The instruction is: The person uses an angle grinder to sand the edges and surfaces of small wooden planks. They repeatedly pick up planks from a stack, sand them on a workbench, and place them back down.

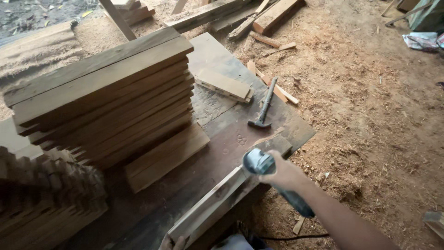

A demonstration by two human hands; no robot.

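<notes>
My right hand (283, 173) grips a grey angle grinder (260, 163), its round head resting against the far end of a long wooden plank (217, 201). That plank lies on edge along the near side of a dark workbench (222, 125). At the bottom edge, my left hand (173, 242) shows only its fingers at the plank's near end, touching it. A claw hammer (264, 107) lies on the bench just beyond the grinder.
A tall stack of cut boards (106, 97) fills the bench's left half, with more notched pieces (41, 199) at near left. A small wooden block (224, 85) lies behind the hammer. Sawdust and offcuts (273, 16) cover the ground at right.
</notes>
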